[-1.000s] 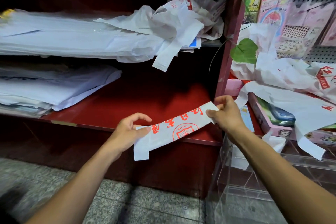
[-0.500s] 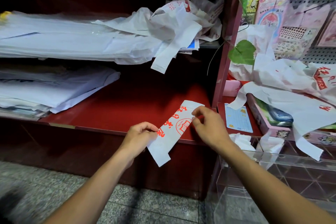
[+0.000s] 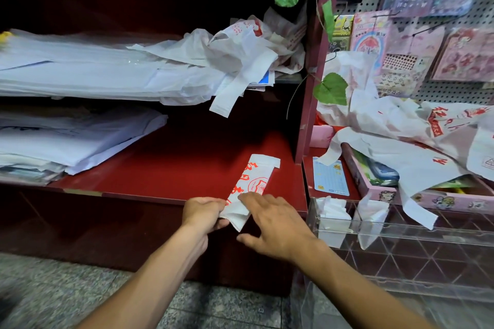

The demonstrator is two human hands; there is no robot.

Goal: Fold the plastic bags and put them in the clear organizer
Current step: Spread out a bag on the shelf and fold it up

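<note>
A white plastic bag (image 3: pixel 255 179) with red print, folded into a narrow strip, lies on the red shelf (image 3: pixel 171 168) with its near end over the front edge. My left hand (image 3: pixel 204 211) pinches that near end. My right hand (image 3: pixel 272 222) is spread flat beside it, fingertips touching the strip. The clear organizer (image 3: pixel 401 248) with diamond-shaped cells stands at lower right; two folded white bags (image 3: pixel 334 211) sit in its back cells. Loose crumpled bags (image 3: pixel 401 141) are piled to the right, and more (image 3: pixel 248 53) on the upper shelf.
Stacks of white paper (image 3: pixel 80 80) fill both shelves on the left. A red upright post (image 3: pixel 312 61) divides the shelf from a pegboard (image 3: pixel 427 21) hung with sticker packs. A pink box (image 3: pixel 374 181) and a blue card (image 3: pixel 330 177) lie behind the organizer. Below is speckled stone floor (image 3: pixel 80 288).
The bag was held stretched between both hands a second ago. It has been laid down on the shelf, and my right hand has let go of its far end and slid toward the near end.
</note>
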